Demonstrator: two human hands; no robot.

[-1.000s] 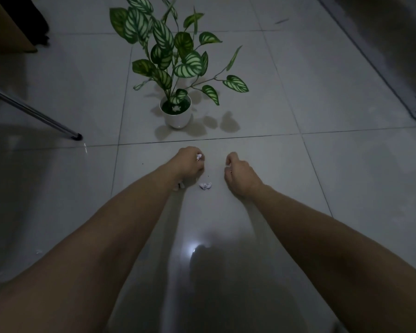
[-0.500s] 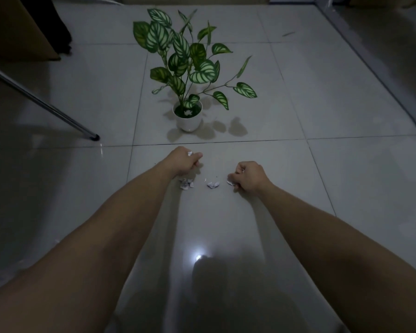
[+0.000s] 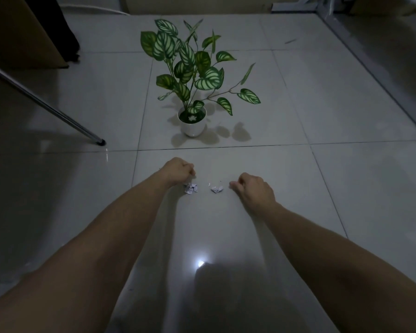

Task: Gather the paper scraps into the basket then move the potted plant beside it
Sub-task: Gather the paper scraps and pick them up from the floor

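Observation:
Two small clumps of white paper scraps (image 3: 191, 187) (image 3: 217, 189) lie on the grey tiled floor between my hands. My left hand (image 3: 178, 170) is a closed fist just above and left of the left clump, pinched on a small scrap at the thumb. My right hand (image 3: 255, 188) is also curled shut, a little to the right of the right clump and apart from it. The potted plant (image 3: 192, 126), in a white pot with striped green leaves, stands one tile farther away. One scrap (image 3: 192, 118) lies on the soil in the pot. No basket is in view.
A slanted metal leg (image 3: 99, 140) touches the floor at the left. A brown cabinet (image 3: 22, 32) stands at the far left. A metal frame (image 3: 382, 75) runs along the right edge. A light glare (image 3: 200, 263) shows on the tiles near me.
The view has tilted up, so the plant sits lower in frame. My right hand has drawn back to the right, away from the scraps. The left clump of scraps now lies uncovered beside my left fist.

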